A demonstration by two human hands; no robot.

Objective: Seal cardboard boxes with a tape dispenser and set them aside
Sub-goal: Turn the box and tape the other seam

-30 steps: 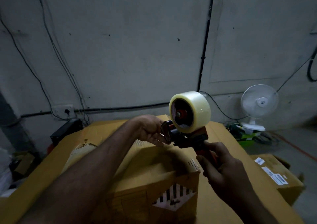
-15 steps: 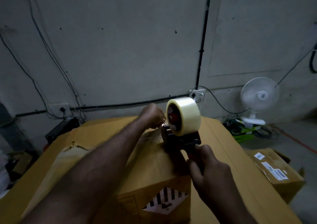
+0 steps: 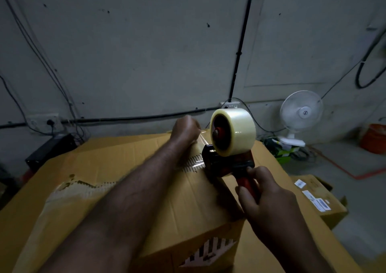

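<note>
A brown cardboard box [image 3: 183, 210] with a striped diamond label on its front stands on a large cardboard sheet. My right hand [image 3: 269, 197] grips the red handle of the tape dispenser [image 3: 227, 159], which carries a roll of clear tape [image 3: 236, 132] and rests on the box top. My left hand [image 3: 186, 130] reaches past the dispenser to the box's far edge and pinches the free end of the clear tape, stretched from the dispenser's mouth.
A large flat cardboard sheet [image 3: 292, 241] serves as the work surface. A smaller labelled box [image 3: 319, 199] lies on the floor at right. A white fan [image 3: 300, 113] stands by the grey wall, with cables and a socket behind.
The dispenser came down from the air onto the box top. My left hand moved away from the dispenser toward the far edge, drawing the tape end out.
</note>
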